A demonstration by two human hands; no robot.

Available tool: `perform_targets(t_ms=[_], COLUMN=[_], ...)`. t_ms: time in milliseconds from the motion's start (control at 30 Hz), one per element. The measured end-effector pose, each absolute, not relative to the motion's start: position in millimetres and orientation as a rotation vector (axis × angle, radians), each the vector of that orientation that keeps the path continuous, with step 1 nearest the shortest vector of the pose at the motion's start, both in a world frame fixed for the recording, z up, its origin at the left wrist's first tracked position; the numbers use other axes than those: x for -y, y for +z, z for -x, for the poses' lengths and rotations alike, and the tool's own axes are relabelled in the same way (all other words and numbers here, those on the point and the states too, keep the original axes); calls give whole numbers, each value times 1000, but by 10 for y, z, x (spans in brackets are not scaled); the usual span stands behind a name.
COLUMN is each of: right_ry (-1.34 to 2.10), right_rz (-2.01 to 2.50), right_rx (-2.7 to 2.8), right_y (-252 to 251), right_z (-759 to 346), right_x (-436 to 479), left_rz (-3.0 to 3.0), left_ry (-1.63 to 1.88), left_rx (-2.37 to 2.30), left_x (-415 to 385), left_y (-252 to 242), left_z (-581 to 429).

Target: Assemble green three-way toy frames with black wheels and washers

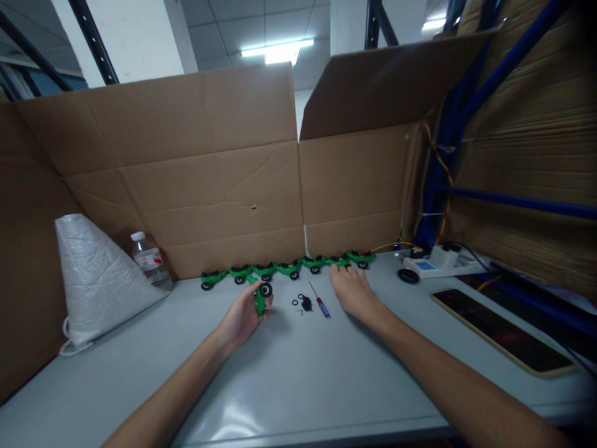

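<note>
My left hand (pixel 241 317) is closed around a green toy vehicle (pixel 259 301), tilted up on end, with a black wheel with a white hub facing me. My right hand (pixel 351 289) reaches to the back of the table. Its curled fingers are at another green toy vehicle (pixel 338 262) in the row, partly hiding it. Between my hands lie a screwdriver (pixel 321 305) with a blue-purple handle, a small black part (pixel 306 303), a black ring (pixel 295 302) and tiny pieces too small to name.
Several green toy vehicles (pixel 288 270) line the cardboard wall (pixel 209 211). At left, a silvery bag (pixel 100 286) leans by a water bottle (pixel 150 261). On the right are a phone (pixel 501 331), a black round object (pixel 408 275), a power strip (pixel 448 267) and a blue rack post (pixel 431 211).
</note>
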State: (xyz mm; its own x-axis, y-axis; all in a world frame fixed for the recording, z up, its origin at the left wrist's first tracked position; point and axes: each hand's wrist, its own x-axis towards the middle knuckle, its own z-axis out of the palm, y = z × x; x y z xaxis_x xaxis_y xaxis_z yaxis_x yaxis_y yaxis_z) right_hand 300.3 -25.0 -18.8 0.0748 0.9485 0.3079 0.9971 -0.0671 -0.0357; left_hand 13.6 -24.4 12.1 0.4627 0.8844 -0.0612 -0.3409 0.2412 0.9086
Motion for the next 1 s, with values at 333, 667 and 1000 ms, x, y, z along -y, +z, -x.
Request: perform_targets(t_ms=[333,667,1000], right_ry=[118,41,-34], right_rz=[1219,941,973], right_rx=[2070,2164,2188], right_y=[-20,-113,-85], right_z=[-2434,-2406,-2386], right_x=[579,575,609], left_rz=[-1063,-1097,-1006], left_ry=[915,876,721], left_rx=[-668,-682,-610], left_x=[248,229,185], left_y=[57,-1,-6], left_z=[-163,-174,-96])
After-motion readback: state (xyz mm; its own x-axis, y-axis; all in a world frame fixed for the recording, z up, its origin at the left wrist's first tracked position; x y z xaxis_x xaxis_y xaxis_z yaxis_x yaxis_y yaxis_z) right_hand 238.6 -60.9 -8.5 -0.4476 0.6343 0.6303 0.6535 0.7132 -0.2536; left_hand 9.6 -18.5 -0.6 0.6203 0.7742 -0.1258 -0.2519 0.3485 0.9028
